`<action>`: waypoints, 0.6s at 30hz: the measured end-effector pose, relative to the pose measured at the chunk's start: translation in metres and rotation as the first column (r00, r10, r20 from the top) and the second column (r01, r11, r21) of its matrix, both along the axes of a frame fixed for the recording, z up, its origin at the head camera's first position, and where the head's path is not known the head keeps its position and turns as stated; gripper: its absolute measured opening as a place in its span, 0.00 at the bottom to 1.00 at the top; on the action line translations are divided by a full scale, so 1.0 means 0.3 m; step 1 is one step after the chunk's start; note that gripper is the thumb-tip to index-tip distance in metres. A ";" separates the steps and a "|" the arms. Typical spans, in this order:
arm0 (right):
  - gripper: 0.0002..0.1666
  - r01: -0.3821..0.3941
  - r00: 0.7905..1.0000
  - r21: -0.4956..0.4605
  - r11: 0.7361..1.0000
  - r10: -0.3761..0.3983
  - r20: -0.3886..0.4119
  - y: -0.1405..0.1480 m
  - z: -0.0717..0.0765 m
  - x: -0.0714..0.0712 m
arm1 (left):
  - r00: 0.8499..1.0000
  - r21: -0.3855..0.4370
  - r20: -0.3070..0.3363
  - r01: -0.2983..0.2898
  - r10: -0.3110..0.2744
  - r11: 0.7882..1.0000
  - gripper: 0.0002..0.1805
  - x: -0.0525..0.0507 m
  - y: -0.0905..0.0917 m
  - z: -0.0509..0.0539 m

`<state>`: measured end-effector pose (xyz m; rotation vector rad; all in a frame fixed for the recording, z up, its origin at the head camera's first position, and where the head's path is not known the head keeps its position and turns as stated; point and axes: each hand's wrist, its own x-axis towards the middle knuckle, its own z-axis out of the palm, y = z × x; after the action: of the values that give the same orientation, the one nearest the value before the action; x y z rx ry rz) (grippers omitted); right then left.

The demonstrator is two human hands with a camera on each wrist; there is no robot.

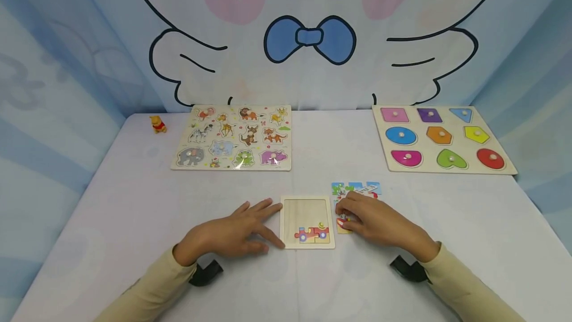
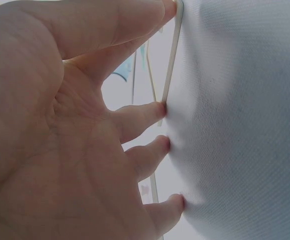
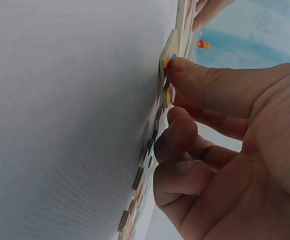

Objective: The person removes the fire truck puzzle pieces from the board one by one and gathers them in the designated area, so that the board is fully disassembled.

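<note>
A square wooden puzzle tray (image 1: 304, 212) lies on the white table, with joined pieces showing a red and blue vehicle (image 1: 311, 233) in its lower right. My left hand (image 1: 239, 230) has its fingers spread, and fingertips touch the tray's left edge. In the left wrist view this hand (image 2: 80, 125) rests its fingertips on the cloth and tray edge. Just right of the tray, my right hand (image 1: 375, 215) is over loose jigsaw pieces (image 1: 355, 186). In the right wrist view its thumb and finger pinch a puzzle piece (image 3: 167, 55) low by the tray; the other fingers curl.
An animal peg puzzle board (image 1: 234, 138) lies at the back left, and a shape peg board (image 1: 442, 139) at the back right. A small yellow bear figure (image 1: 158, 124) stands in the far left corner. A printed curtain (image 1: 308, 78) hangs behind the table.
</note>
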<state>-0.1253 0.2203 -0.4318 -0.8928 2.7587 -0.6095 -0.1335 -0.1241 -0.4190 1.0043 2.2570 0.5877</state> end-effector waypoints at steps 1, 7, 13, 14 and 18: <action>0.11 -0.001 1.000 -0.001 1.000 0.001 -0.001 0.000 0.001 0.000 | 1.000 -0.001 0.001 -0.001 0.001 1.000 0.16 0.000 0.001 0.000; 0.12 -0.005 1.000 -0.006 1.000 0.005 -0.009 0.003 0.004 0.000 | 1.000 -0.005 0.002 -0.002 0.002 1.000 0.16 0.001 0.003 0.004; 0.15 0.015 1.000 0.005 1.000 -0.015 -0.004 0.003 0.005 0.002 | 1.000 -0.001 -0.001 0.003 -0.003 1.000 0.16 0.002 0.001 0.003; 0.16 0.022 1.000 0.007 1.000 -0.022 -0.002 0.003 0.006 0.003 | 1.000 0.000 -0.001 0.003 -0.003 1.000 0.16 0.002 0.001 0.003; 0.17 0.049 0.999 0.015 0.999 -0.049 0.014 0.002 0.009 0.004 | 1.000 0.002 0.002 0.001 -0.001 1.000 0.16 0.002 0.000 0.001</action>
<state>-0.1242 0.2210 -0.4293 -0.8169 2.7759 -0.6004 -0.1329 -0.1240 -0.4186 1.0046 2.2544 0.5901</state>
